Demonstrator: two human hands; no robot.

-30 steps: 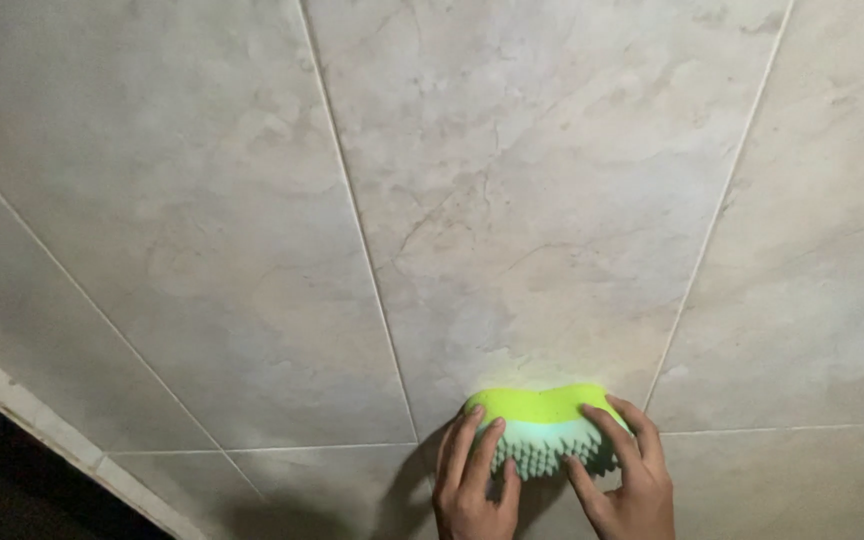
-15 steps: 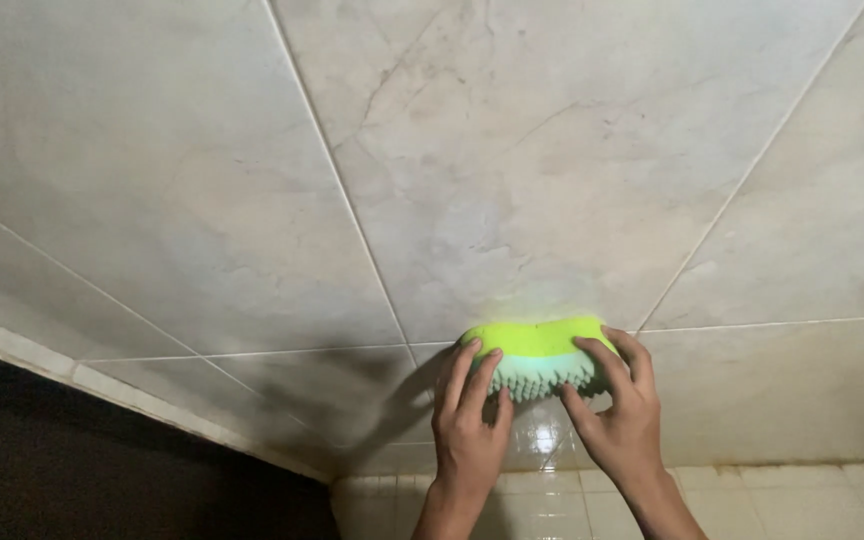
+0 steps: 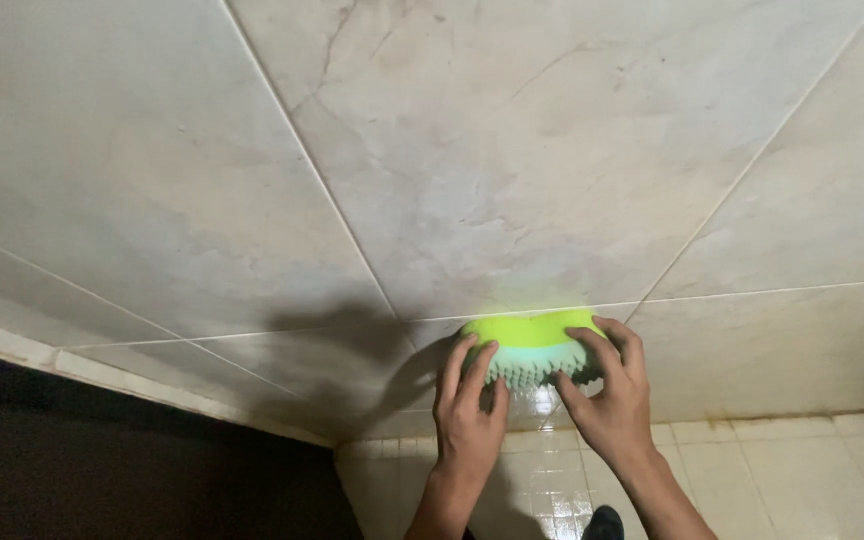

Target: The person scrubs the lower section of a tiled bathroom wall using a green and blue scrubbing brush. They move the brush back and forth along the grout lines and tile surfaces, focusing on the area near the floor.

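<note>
I take the brush (image 3: 532,348) as my landmark. Far to its left runs a dark opening (image 3: 102,470) edged by a pale ledge (image 3: 152,385); between that and the brush lie large marbled tiles (image 3: 152,200) crossed by thin grout lines (image 3: 302,160).

My left hand (image 3: 469,410) sits at the brush's left end, fingers (image 3: 462,365) laid together over its top and thumb tucked beneath, clamping that end. The brush itself is lime green with pale teal bristles, pressed flat against the wall just below a grout line, its glow tinting the tile above. My right hand (image 3: 612,395) grips the right end the same way, fingers curled over the edge.

I judge the step in hand to be scrubbing, both hands bearing on the brush. The next stroke calls for even pressure from both ends so the bristles stay flat across the grout.

Below the brush, smaller glossy tiles (image 3: 802,480) meet the big ones at a stained seam (image 3: 772,412); that corner limits any downward stroke. A dark thing (image 3: 604,522) shows at the bottom edge; I cannot tell what.
</note>
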